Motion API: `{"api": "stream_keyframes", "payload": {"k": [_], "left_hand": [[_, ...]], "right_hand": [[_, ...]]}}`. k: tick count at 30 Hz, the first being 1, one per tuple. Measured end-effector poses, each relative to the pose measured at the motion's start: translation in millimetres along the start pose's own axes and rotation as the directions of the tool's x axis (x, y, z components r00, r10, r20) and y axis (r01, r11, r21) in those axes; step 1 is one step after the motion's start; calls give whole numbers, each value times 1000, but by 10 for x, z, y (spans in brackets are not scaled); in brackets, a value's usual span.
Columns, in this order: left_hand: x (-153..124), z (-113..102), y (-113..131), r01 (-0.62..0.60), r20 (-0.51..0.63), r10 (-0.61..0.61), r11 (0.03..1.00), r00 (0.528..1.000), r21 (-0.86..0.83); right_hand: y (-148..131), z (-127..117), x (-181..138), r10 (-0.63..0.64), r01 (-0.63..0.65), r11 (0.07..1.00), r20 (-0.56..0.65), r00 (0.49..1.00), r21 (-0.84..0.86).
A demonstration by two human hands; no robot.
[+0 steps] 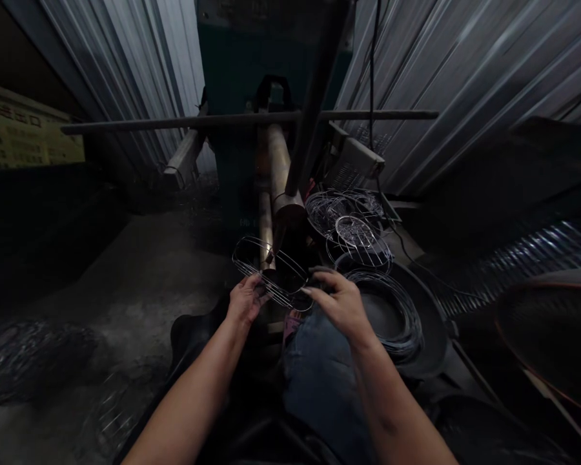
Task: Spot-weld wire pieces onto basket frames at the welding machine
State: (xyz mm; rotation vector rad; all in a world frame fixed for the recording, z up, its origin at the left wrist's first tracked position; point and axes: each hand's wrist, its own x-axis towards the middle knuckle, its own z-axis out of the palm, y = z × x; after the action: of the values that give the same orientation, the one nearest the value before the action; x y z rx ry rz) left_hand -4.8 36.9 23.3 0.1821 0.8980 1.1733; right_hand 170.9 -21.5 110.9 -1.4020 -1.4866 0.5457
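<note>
A narrow frame of bent metal wire (285, 298) with rounded ends lies across the space in front of me, close to the tip of the machine's lower brass-coloured rod (266, 226). My left hand (246, 298) grips the near long side of this frame with closed fingers. At the right end, my right hand (337, 298) has thumb and fingers pinched at the frame's rounded edge. Whether a separate piece of wire sits in that pinch is too dark to tell. Above the frame projects the machine's thicker upper rod (279, 161).
A dark green machine (232, 71) with a long horizontal bar (174, 123) stands ahead. On the right, wire racks (351, 226) are piled behind a wire coil (407, 316) in a round basin (436, 342). Wire bundles (24, 355) lie on the left floor, below a yellow crate (29, 132).
</note>
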Motion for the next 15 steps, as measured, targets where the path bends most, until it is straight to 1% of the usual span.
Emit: {"api": "stream_keyframes", "payload": {"k": [2, 5, 7, 10, 15], "left_hand": [[-32, 4, 15, 39, -29, -40, 999, 999, -16], [-71, 31, 34, 99, -83, -103, 994, 991, -45], [-77, 54, 46, 131, -108, -136, 990, 985, -50], [-55, 84, 67, 165, -130, -170, 985, 977, -49], [13, 132, 76, 181, -146, -196, 978, 970, -107]], "right_hand": [[73, -45, -101, 32, -32, 999, 45, 998, -4], [44, 0, -94, -2, 2, 1000, 98, 995, -2], [-37, 65, 1, -40, 41, 999, 113, 993, -6], [-151, 147, 185, -64, 67, 997, 124, 990, -24], [-219, 221, 395, -29, 48, 993, 171, 985, -108]]}}
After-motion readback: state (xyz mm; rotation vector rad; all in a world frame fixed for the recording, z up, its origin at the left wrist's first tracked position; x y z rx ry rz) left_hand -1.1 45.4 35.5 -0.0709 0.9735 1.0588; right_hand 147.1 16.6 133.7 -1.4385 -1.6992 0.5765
